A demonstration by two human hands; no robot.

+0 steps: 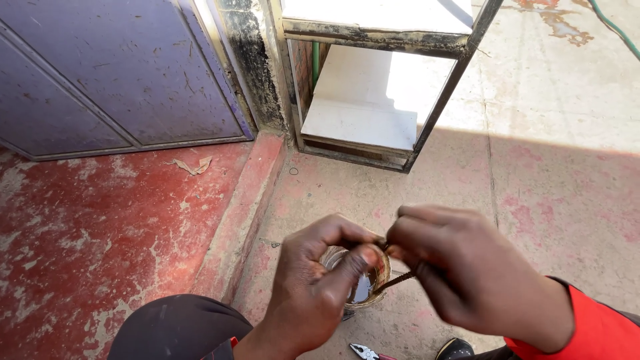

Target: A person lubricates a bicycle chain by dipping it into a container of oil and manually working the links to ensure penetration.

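Note:
My left hand (320,280) and my right hand (453,267) meet in front of me, fingertips pinched together on a thin brown screw-like rod (397,280). The rod slants down to the right, under my right fingers. Both hands are a little blurred. Directly beneath them stands a small round tin (377,293) with dark liquid inside, partly hidden by my left thumb. My right wrist wears a red sleeve.
A metal-framed shelf (373,100) with white boards stands ahead on the concrete floor. A purple door (113,73) and a red step (247,207) lie to the left. Pliers (363,351) lie at the bottom edge. A green hose (617,27) crosses the top right corner.

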